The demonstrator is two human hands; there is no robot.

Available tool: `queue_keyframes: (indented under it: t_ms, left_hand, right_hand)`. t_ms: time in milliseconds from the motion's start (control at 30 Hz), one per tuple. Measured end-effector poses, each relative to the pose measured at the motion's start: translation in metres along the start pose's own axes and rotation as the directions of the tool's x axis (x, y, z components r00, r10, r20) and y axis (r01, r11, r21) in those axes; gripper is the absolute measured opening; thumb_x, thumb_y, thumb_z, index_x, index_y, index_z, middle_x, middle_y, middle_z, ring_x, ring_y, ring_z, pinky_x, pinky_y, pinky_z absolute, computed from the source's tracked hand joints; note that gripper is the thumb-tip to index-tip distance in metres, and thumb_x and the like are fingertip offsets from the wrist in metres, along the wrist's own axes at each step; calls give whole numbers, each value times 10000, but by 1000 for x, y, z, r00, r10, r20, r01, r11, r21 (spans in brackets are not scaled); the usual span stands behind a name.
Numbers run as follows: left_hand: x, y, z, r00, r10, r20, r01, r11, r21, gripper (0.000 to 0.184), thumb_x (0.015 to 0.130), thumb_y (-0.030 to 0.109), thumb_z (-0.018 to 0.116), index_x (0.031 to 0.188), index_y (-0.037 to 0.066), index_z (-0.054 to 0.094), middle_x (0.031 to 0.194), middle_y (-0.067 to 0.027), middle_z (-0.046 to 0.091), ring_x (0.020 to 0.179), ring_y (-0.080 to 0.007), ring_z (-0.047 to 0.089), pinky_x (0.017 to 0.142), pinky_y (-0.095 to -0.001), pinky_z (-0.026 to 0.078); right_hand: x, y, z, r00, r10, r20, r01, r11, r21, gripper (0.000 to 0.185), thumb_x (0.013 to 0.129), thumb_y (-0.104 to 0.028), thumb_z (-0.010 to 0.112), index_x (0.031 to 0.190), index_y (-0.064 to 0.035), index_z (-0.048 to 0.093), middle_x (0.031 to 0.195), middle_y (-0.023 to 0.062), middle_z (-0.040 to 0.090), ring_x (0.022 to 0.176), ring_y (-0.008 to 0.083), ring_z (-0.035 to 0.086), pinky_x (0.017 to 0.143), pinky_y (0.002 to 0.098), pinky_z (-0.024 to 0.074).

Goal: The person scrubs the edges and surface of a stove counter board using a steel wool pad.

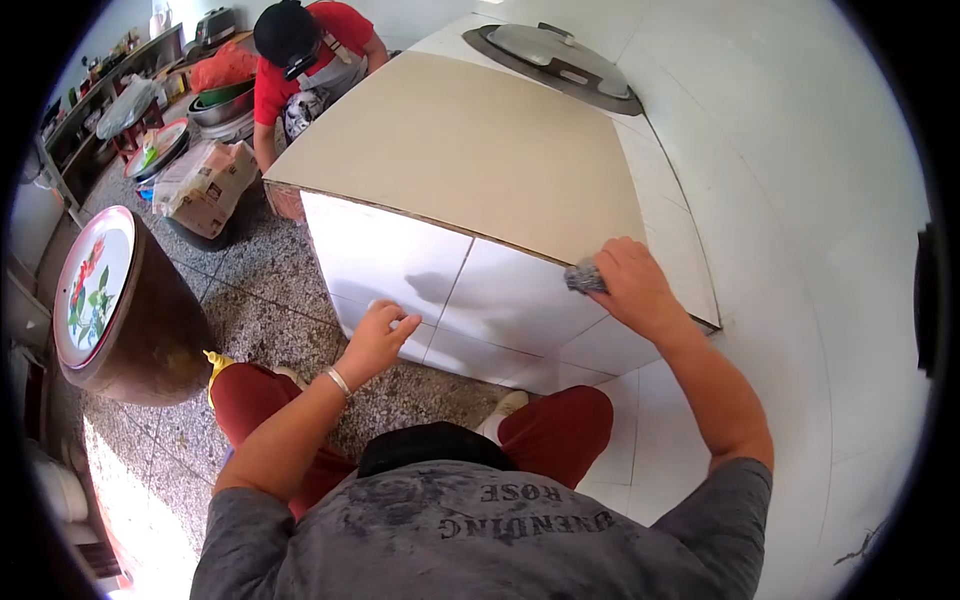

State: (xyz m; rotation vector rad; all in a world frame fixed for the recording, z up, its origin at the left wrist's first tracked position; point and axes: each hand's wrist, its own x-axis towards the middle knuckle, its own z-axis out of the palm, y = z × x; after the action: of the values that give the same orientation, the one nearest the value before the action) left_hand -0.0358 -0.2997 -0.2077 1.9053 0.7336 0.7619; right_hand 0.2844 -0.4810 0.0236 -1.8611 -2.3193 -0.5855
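My right hand [638,290] grips a grey steel wool scrubber [584,278] at the top front edge of the white-tiled stove [385,245]. A beige board [470,150] covers much of the stove's top. My left hand [378,335] is in front of the lower tiles, its fingers curled. Something small and white shows at its fingertips, too small to make out. Whether this hand touches the tiles I cannot tell; both arms cast shadows on them.
A co-worker in a red shirt [345,22] crouches behind the stove's far left corner. A lidded pan [550,50] sits at the back of the stove. On my left stands a brown barrel [165,320] with a floral tray [95,285] on it. Basins [225,110] and a cardboard box [205,185] are beyond.
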Motion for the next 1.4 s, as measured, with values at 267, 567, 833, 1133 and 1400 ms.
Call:
queue_keyframes:
  t_ms: [267,567,833,1133,1400]
  left_hand:
    - [-6,-94,-10,956,-289,49,291,955,-52,483,980,395,662,961,-88,659,1028,-195,597,740,-261,657,647,-353,553]
    - [-6,-132,37,896,-435,82,443,880,-172,544,965,442,667,975,-102,675,687,-136,646,600,-217,682,515,-331,529]
    - [-63,-200,46,549,-820,163,811,474,-344,499,974,453,647,1183,0,650,1032,-97,685,696,-200,660,540,-338,538]
    - [-50,-182,59,645,-719,259,752,538,-380,455,993,427,631,1158,2,645,921,-82,661,703,-167,620,537,-305,518]
    - [-63,-175,53,730,-674,116,670,670,-320,423,933,395,710,914,-28,710,756,-78,670,540,-148,569,495,-330,485]
  right_hand:
    - [43,-15,14,997,-46,54,43,998,53,348,719,-133,821,936,-44,564,981,127,552,949,327,538,836,415,445]
    - [167,-91,65,990,-52,-132,76,980,183,275,824,-259,753,925,-40,621,929,129,634,953,319,596,843,438,470]
    - [49,-22,13,991,100,91,-114,979,168,258,794,-174,769,937,-27,614,920,146,623,925,362,574,821,457,454]
    - [142,-66,53,999,15,-44,-2,959,285,274,796,-187,787,872,-18,586,853,157,594,867,385,563,782,465,448]
    - [169,-92,66,996,34,-84,-16,978,210,277,812,-235,775,917,-23,630,897,149,644,904,377,596,814,467,464]
